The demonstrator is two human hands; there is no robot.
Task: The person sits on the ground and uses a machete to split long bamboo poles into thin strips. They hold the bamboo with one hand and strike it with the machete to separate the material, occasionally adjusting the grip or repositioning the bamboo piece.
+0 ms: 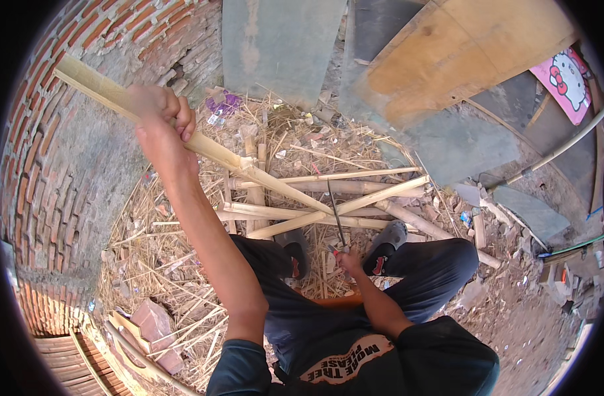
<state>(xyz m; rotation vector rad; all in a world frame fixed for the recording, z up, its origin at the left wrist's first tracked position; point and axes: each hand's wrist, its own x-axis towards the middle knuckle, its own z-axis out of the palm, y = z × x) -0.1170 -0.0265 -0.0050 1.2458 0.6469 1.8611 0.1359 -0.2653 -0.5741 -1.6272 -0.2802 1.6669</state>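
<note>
My left hand (163, 125), raised at the upper left, is closed around a long split bamboo piece (217, 150). The piece slants down to the right, and its lower end meets the dark blade near the crossed bamboo. Low in the middle, my right hand (349, 262) grips a long thin-bladed knife (337, 214) by its red handle. The blade points away from me. Beneath it, another split bamboo piece (374, 198) lies slantwise over several bamboo poles and strips on the ground, including a thicker bamboo pole (417, 221).
Straw, bamboo shavings and rubble cover the ground around my feet. A brick wall (44, 175) rises on the left. Grey sheets (275, 53) and a brown board (467, 49) lean at the back. A pink cartoon panel (566, 86) and a curved pole (553, 155) stand right.
</note>
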